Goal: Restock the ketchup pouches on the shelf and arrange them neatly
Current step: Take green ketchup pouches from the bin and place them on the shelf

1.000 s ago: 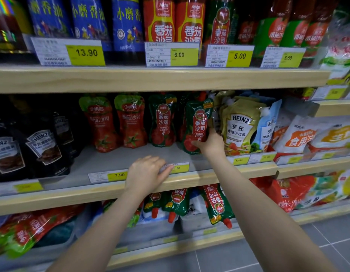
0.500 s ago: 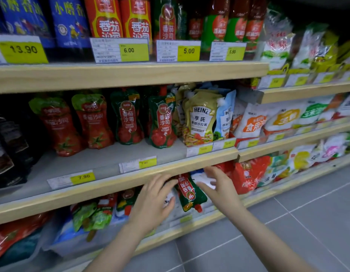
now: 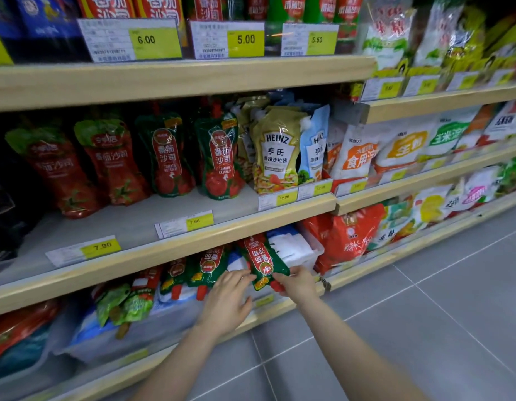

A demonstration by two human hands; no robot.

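Ketchup pouches sit in two places: spare stock in a bin on the bottom shelf, display row on the middle shelf above.

Nearest: both forearms reach down and forward to the bottom shelf. Right hand (image 3: 296,282) has its fingers curled around the low end of one green-and-red pouch (image 3: 264,263), at the red cap. That pouch is upside down, cap toward the aisle, presumably because the spares were dropped into the clear stock bin (image 3: 175,319) any way up. Grabbing at the cap end looks like the quickest way to pull it free. Left hand (image 3: 232,296) is spread, fingers straight and apart, tips touching the pouch's left edge, likely steadying it or holding back the neighbouring spare pouches (image 3: 206,269), which also hang cap-down over the bin front.

Next up: the middle shelf (image 3: 193,241) has a bare front strip behind the 7.90 price tags (image 3: 102,246). Four ketchup pouches stand upright at the back: two red ones (image 3: 86,163) on the left, two green ones (image 3: 193,157) on the right, leaning slightly. The gap in front is probably where new stock goes, labels facing out.

Further right: Heinz dressing pouches (image 3: 277,151) stand just beside the green row, so that row has no room to spread rightward.

Farthest: top shelf bottles, tags 6.00, 5.00, 5.50.
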